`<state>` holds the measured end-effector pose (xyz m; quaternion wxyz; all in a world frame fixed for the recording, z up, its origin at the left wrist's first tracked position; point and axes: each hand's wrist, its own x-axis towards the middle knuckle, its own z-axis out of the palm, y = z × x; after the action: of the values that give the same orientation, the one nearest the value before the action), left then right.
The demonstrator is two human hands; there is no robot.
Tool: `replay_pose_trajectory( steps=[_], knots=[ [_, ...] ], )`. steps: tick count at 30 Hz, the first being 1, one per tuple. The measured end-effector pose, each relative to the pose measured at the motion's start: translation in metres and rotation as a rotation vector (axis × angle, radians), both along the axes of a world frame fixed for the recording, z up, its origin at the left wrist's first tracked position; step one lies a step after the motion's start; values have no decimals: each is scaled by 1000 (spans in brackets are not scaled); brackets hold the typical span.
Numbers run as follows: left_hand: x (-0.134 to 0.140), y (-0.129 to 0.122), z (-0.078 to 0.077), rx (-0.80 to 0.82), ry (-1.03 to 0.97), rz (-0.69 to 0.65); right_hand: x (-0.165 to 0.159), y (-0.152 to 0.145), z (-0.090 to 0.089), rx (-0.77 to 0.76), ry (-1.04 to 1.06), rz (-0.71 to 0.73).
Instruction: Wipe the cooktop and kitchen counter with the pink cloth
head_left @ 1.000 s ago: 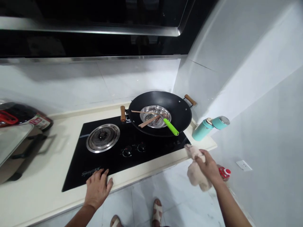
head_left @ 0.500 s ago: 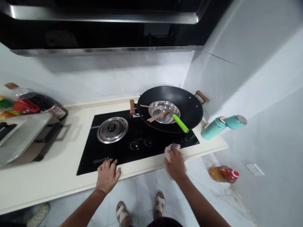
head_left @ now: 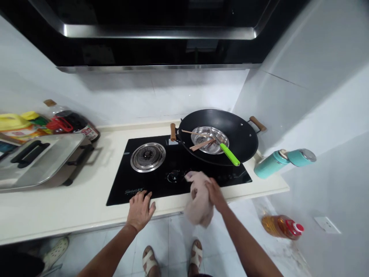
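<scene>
My right hand (head_left: pixel 215 193) grips a pale pink cloth (head_left: pixel 200 204), which hangs over the counter's front edge and partly covers the right control knob. Flat on the front edge of the black cooktop (head_left: pixel 157 188) rests my left hand (head_left: pixel 140 207), fingers spread and holding nothing. A black wok (head_left: pixel 242 134) with wooden handles sits over the right burner. Inside it lie a steel bowl (head_left: pixel 198 132), several wooden chopsticks (head_left: pixel 203 145) and a utensil with a green handle (head_left: pixel 230 154), its head hard to make out. The left burner (head_left: pixel 148 157) is bare.
A teal flask (head_left: pixel 270 164) stands on the counter's right end. A lidded electric pan (head_left: pixel 43 161) and several bottles (head_left: pixel 76 121) occupy the left. On the floor at right is an oil bottle (head_left: pixel 281 226). Another person's shoe (head_left: pixel 56 252) shows at lower left. A range hood (head_left: pixel 158 32) hangs above.
The cloth, bunched under my right hand before, now hangs loose from it and has shifted left toward the knobs. My left hand stays on the cooktop edge. The camera view has turned slightly left.
</scene>
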<state>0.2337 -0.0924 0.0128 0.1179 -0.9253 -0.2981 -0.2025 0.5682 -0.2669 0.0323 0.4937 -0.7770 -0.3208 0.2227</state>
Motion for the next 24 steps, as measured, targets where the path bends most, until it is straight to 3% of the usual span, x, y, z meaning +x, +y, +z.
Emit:
replay_pose_trajectory(
  steps=[3, 5, 9, 12, 15, 17, 21, 24],
  knots=[
    [0, -1, 0, -11, -10, 4, 69, -10, 6, -81, -91, -143],
    [-1, -1, -2, -23, -15, 13, 97, -22, 10, -125, -162, -242],
    [-1, 0, -6, -34, -10, 21, 100, -45, 7, -160, -473, -402],
    [-1, -1, -5, -33, -14, 25, 74, -47, -2, -296, -646, -287],
    [-1, -3, -3, -36, -5, 28, 50, -34, -9, -540, -657, -189],
    [-1, -5, -2, -44, 5, 34, 41, -23, -11, -609, -695, -135],
    [-1, -7, -2, -69, 8, 45, 33, -5, -9, -472, -837, 181],
    [-1, -8, -2, -90, 9, 46, 37, 16, -3, -395, -843, 275]
  ],
)
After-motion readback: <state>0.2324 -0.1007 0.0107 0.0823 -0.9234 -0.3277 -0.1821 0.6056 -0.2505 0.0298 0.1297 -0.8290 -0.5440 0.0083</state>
